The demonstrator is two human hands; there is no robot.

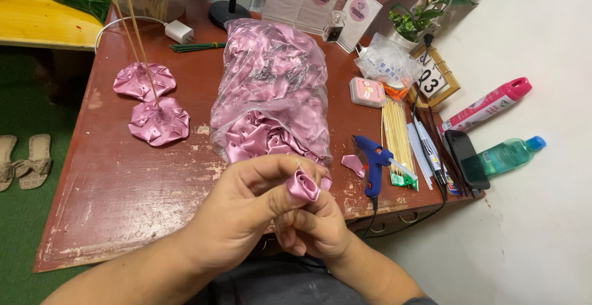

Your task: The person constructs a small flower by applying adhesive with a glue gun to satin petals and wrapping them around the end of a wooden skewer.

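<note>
Left hand: (243,209) curled shut, thumb and forefinger pinching the rolled ribbon bud (303,186) from its left side.
Right hand: (314,228) just beneath the left fingers, fingers folded closed, seemingly around the bud's lower part; what sits inside the fist cannot be made out.
Bud: glossy pink satin, tight spiral, rounded top, poking up between both sets of fingertips, over the near table edge.
Edge: worn near rim of the red-brown table (123,219) directly under the knuckles, paint chipped to pale patches.
Open room: bare scuffed wood left of the fingers, wide and flat; far tighter to their right.
Bag: (271,89) just beyond the fingertips, clear crinkled plastic, stuffed with shiny pink folded petals, mouth spilling toward the hands.
Finished rounds: two flat pleated satin discs (151,105) on thin sticks, well off beyond and left of the fingers.
Glue gun: (373,163) blue, hard plastic, near the right of the fingers, nozzle pointing right, cord dropping over the edge.
Skewers: (396,135) pale wooden bundle, straight and slim, just past the glue gun.
Loose petal: (353,164) small pink scrap between bud and glue gun.
</note>
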